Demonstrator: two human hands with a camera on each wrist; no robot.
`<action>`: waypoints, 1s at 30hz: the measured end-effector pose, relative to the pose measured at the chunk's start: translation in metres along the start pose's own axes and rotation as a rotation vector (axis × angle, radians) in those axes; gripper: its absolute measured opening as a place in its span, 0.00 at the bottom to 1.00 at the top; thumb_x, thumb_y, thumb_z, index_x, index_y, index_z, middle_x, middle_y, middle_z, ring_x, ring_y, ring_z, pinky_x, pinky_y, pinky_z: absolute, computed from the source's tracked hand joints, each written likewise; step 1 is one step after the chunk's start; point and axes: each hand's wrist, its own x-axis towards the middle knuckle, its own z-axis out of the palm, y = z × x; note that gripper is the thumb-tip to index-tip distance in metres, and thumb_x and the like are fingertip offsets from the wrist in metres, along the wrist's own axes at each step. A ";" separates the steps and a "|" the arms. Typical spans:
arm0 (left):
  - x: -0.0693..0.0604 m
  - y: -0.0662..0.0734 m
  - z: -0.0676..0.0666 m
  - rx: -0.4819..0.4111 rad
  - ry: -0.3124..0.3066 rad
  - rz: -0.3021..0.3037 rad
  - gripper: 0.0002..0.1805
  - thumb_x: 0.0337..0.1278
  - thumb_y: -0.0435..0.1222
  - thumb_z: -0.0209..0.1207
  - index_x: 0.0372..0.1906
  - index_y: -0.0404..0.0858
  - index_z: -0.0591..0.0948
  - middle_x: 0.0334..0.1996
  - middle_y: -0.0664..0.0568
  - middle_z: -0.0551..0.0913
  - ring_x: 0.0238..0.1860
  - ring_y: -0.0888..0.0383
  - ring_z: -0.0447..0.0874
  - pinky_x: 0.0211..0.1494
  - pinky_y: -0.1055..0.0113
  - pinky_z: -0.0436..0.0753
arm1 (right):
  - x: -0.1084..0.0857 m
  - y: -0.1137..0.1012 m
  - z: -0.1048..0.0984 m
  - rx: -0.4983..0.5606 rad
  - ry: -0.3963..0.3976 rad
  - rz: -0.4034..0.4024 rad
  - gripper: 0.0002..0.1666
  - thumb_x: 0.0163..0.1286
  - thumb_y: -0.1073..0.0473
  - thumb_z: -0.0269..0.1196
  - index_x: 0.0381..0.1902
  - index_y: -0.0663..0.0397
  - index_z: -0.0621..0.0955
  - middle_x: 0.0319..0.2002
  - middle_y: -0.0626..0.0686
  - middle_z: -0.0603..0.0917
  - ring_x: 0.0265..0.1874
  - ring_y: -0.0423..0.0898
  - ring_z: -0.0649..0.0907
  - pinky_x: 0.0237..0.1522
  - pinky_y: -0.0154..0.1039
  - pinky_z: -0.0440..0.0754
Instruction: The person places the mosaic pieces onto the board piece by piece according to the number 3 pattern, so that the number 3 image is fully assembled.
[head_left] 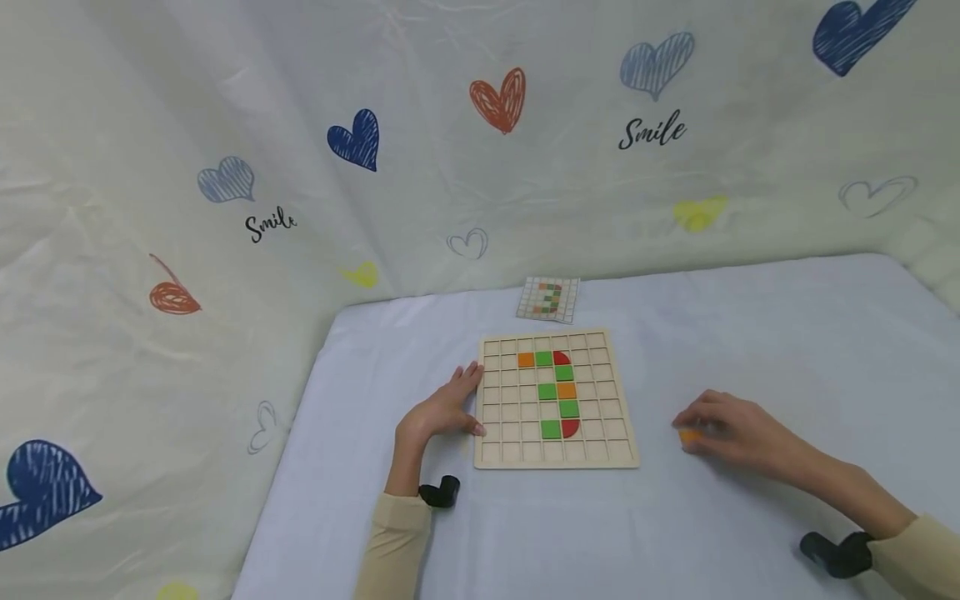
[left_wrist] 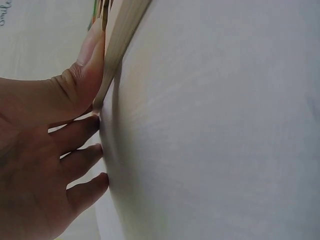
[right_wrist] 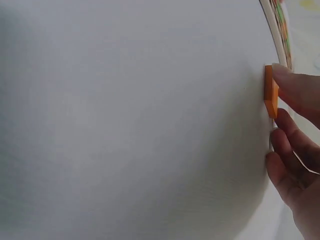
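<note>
A square wooden grid board [head_left: 510, 453] lies on the white cloth, holding several green and orange square tiles and red rounded tiles in a shape like a 3. At its left edge, my left hand [head_left: 441, 408] rests with spread fingers; the left wrist view shows the thumb [left_wrist: 90, 62] against the board's wooden side and the other fingertips touching down beside it. To the board's right, my right hand [head_left: 738, 427] pinches an orange square tile [right_wrist: 270, 92] between thumb and fingers, at or just above the cloth. Part of the tile is hidden by the fingers.
Behind the board lies a pattern card [head_left: 548, 300] printed with a similar coloured figure on a grid. A white sheet with hearts and "Smile" lettering [head_left: 652, 131] hangs beyond the table's far edge. Both wrists carry small black devices [head_left: 440, 492].
</note>
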 end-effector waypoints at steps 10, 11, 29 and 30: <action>-0.002 0.000 -0.001 -0.002 0.005 -0.005 0.59 0.50 0.33 0.76 0.83 0.39 0.52 0.84 0.50 0.46 0.85 0.47 0.37 0.85 0.47 0.49 | 0.000 0.000 0.002 0.034 0.000 0.034 0.20 0.44 0.68 0.81 0.34 0.45 0.86 0.33 0.36 0.84 0.32 0.30 0.79 0.33 0.32 0.81; -0.002 0.000 -0.001 -0.004 0.004 -0.005 0.59 0.50 0.33 0.76 0.83 0.39 0.52 0.84 0.51 0.46 0.85 0.47 0.37 0.85 0.47 0.49 | 0.000 0.000 0.002 0.051 0.009 0.033 0.20 0.45 0.68 0.81 0.33 0.45 0.85 0.32 0.36 0.84 0.31 0.29 0.78 0.31 0.31 0.80; -0.001 0.001 0.000 0.002 0.000 -0.002 0.59 0.50 0.32 0.75 0.83 0.39 0.52 0.84 0.50 0.46 0.85 0.47 0.37 0.85 0.47 0.49 | 0.010 -0.017 0.000 0.165 -0.056 0.142 0.16 0.57 0.71 0.74 0.41 0.47 0.90 0.36 0.38 0.89 0.37 0.27 0.83 0.38 0.29 0.85; -0.001 0.001 0.000 0.004 0.001 -0.004 0.59 0.50 0.33 0.75 0.83 0.39 0.52 0.84 0.50 0.46 0.85 0.48 0.37 0.85 0.47 0.48 | 0.011 -0.019 0.000 0.172 -0.058 0.153 0.16 0.57 0.71 0.74 0.41 0.47 0.90 0.37 0.39 0.90 0.37 0.27 0.83 0.38 0.30 0.86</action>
